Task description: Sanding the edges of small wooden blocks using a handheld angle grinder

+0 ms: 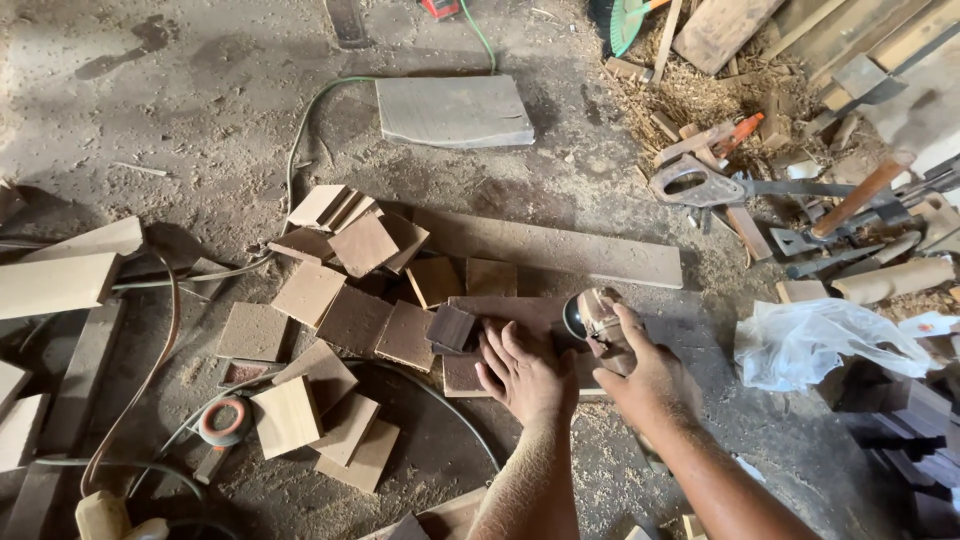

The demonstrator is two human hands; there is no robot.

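Note:
My left hand lies flat, fingers spread, pressing down on a dark square wood piece that rests on the dusty floor. My right hand grips a dust-covered power grinder held against the right edge of that piece. A small darker wood block sits just left of my left fingertips. Both forearms are coated in sawdust.
Many cut square wood tiles lie scattered to the left. A long plank lies behind. A grey slab, green cable, handsaw, hammer, white plastic bag and a tape roll surround the spot.

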